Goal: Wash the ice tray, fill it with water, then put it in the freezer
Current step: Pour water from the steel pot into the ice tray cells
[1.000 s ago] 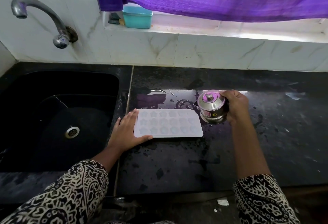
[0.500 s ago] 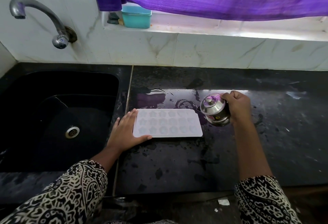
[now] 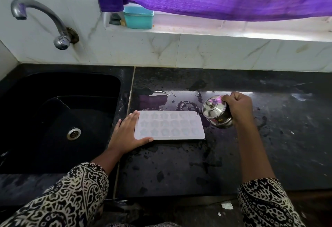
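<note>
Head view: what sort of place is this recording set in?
Most likely a home kitchen: a black sink under a wall tap, set beside a wet, dark stone counter with an ice tray lying on it.

Both sleeves (image 3: 68,198) bear a black-and-cream swirling paisley print.
</note>
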Demonstrator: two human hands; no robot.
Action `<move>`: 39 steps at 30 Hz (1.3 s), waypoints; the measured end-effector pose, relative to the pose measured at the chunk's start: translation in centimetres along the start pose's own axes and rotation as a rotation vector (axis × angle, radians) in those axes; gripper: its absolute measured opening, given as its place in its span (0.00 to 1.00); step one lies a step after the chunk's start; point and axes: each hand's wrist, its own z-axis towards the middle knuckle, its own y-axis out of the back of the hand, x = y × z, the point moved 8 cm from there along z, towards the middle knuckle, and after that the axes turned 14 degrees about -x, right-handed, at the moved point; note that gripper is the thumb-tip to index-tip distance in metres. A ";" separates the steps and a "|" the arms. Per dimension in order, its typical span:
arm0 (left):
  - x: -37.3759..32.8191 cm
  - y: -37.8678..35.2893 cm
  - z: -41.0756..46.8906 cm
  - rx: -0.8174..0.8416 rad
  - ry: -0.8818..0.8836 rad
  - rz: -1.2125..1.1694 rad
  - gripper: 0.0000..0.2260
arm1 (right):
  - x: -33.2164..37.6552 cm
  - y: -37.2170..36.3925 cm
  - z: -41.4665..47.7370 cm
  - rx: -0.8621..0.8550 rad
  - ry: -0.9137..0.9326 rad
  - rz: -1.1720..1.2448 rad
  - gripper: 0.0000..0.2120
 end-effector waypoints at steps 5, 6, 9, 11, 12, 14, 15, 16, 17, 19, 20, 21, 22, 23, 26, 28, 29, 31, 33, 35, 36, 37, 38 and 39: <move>-0.1 0.1 0.0 -0.005 0.002 -0.007 0.57 | 0.0 -0.2 0.0 0.007 -0.002 -0.010 0.13; -0.1 0.2 0.1 -0.007 0.003 -0.008 0.57 | 0.0 -0.2 0.1 0.007 -0.002 -0.009 0.13; -0.1 0.2 0.0 -0.004 0.003 -0.001 0.57 | 0.0 -0.2 0.1 0.006 -0.001 -0.009 0.13; -0.1 0.1 0.0 -0.004 0.007 -0.001 0.57 | 0.0 -0.2 0.1 0.010 -0.007 -0.002 0.12; -0.1 0.1 0.0 -0.006 0.007 0.000 0.56 | 0.0 -0.1 0.1 0.010 -0.011 0.003 0.13; -0.2 0.2 0.0 -0.006 0.007 0.000 0.55 | -0.1 -0.1 0.1 0.007 -0.012 0.010 0.14; -0.2 0.2 0.0 -0.004 0.007 0.000 0.55 | -0.1 0.0 0.2 0.007 -0.010 0.012 0.15; -0.2 0.2 0.0 -0.001 0.006 0.002 0.55 | 0.0 0.0 0.2 0.006 -0.008 0.012 0.15; -0.2 0.2 0.0 0.002 0.006 0.003 0.55 | 0.0 0.0 0.2 0.006 -0.009 0.010 0.14; -0.2 0.2 0.0 0.005 0.005 0.003 0.55 | -0.1 0.1 0.3 0.006 -0.009 0.012 0.14; -0.3 0.2 0.0 0.006 0.004 0.002 0.55 | 0.0 0.2 0.3 0.006 -0.009 0.011 0.14; -0.3 0.2 0.0 0.006 0.003 0.002 0.55 | 0.0 0.2 0.3 0.005 -0.007 0.009 0.14; -0.3 0.2 0.0 0.006 0.003 0.003 0.55 | 0.1 0.2 0.3 0.005 -0.003 0.005 0.13; -0.3 0.3 0.0 0.005 0.002 0.005 0.56 | 0.1 0.3 0.4 0.006 0.000 0.003 0.13; -0.3 0.2 0.0 0.006 0.004 0.001 0.57 | 0.3 0.3 0.4 0.008 -0.002 0.004 0.13; -0.3 0.2 0.0 0.004 0.003 -0.004 0.57 | 0.3 0.3 0.4 0.012 -0.006 0.005 0.12; -0.3 0.2 0.0 0.003 0.004 -0.004 0.57 | 0.3 0.3 0.4 0.015 -0.008 0.006 0.12; -0.2 0.2 0.0 0.004 0.005 -0.004 0.57 | 0.3 0.3 0.4 0.021 -0.009 0.009 0.11; -0.2 0.2 0.0 0.004 0.005 -0.004 0.57 | 0.4 0.3 0.4 0.024 -0.008 0.010 0.11; -0.2 0.2 0.0 0.002 0.005 -0.004 0.57 | 0.4 0.2 0.5 0.027 -0.008 0.013 0.12; -0.3 0.2 0.0 0.002 0.004 -0.003 0.57 | 0.4 0.2 0.5 0.028 -0.010 0.015 0.12; -0.3 0.3 0.0 0.003 0.004 -0.001 0.56 | 0.4 0.2 0.5 0.028 -0.013 0.017 0.12; -0.3 0.3 0.0 0.003 0.003 0.002 0.56 | 0.4 0.2 0.5 0.026 -0.014 0.017 0.12; -0.3 0.3 0.0 0.003 0.002 0.004 0.56 | 0.4 0.2 0.6 0.024 -0.012 0.017 0.13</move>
